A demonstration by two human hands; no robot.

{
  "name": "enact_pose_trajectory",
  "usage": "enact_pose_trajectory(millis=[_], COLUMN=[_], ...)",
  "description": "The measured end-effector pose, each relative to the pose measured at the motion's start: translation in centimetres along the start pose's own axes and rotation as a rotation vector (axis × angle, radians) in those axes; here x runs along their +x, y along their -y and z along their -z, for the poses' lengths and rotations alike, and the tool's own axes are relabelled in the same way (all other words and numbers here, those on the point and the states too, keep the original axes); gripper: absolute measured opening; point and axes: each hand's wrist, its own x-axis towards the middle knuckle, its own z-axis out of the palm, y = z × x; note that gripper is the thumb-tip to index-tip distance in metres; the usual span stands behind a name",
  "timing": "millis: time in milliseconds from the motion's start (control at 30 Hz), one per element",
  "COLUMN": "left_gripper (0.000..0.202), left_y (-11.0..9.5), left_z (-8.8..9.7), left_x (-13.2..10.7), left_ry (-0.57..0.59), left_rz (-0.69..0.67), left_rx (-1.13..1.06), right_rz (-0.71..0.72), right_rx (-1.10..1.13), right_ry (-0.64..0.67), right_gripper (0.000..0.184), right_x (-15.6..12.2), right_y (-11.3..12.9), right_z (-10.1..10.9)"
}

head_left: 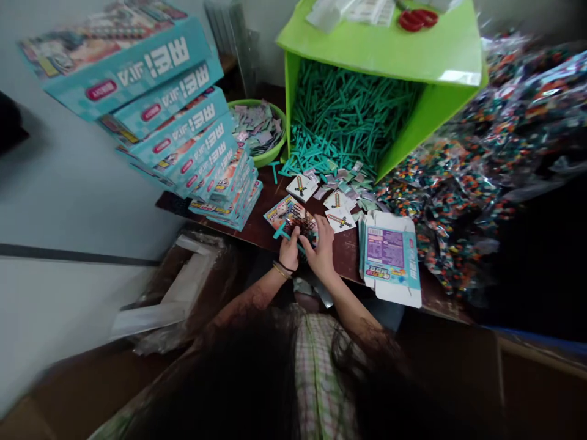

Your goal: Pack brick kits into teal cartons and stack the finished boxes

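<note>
My left hand point(288, 251) is closed, thumb and fingers pinched near a teal T-shaped plastic piece point(281, 232) whose stem runs under the hand. Just beyond lies a colourfully printed box point(277, 211) with a dark picture on its face. My right hand point(322, 247) curls over the right end of that box, thumb toward the left hand; its fingertips are partly hidden. White cards with pixel-style sword pictures, one a square card point(301, 187) and another a tilted card point(340, 220), lie beyond and beside the right hand.
Teal printed boxes point(188, 113) form a tall stack on the left. A green bowl point(283, 131) holds small packets. Teal T-shaped pieces spill from an open green bin point(458, 101) with red scissors point(417, 19) on top. Flattened cartons point(389, 250) and bagged bricks point(458, 201) are on the right.
</note>
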Motion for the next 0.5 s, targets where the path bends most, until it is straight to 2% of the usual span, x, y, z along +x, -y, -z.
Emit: enact_pose_trajectory(millis=[67, 167, 333, 500], left_gripper=[0.045, 0.045, 0.054, 0.061], left_y=[-0.2, -0.3, -0.2, -0.3], left_z=[-0.2, -0.4, -0.8, 0.1], left_x=[0.1, 0.3, 1.2, 1.2], left_ry=[0.059, 0.153, 0.325, 0.630], left_rz=[-0.066, -0.182, -0.341, -0.523], left_rx=[0.093, 0.320, 0.591, 0.845], right_rz=[-0.144, -0.276, -0.291, -0.342], right_rx=[0.087, 0.230, 0.302, 0.410], right_ry=[0.016, 0.081, 0.044, -0.017], right_gripper=[0.073, 0.073, 0.074, 0.069], right_x=[-1.2, -2.4, -2.4, -1.2], right_y=[0.0, 0.4, 1.3, -0.5], right_z=[0.9, 2.0, 3.4, 6.2])
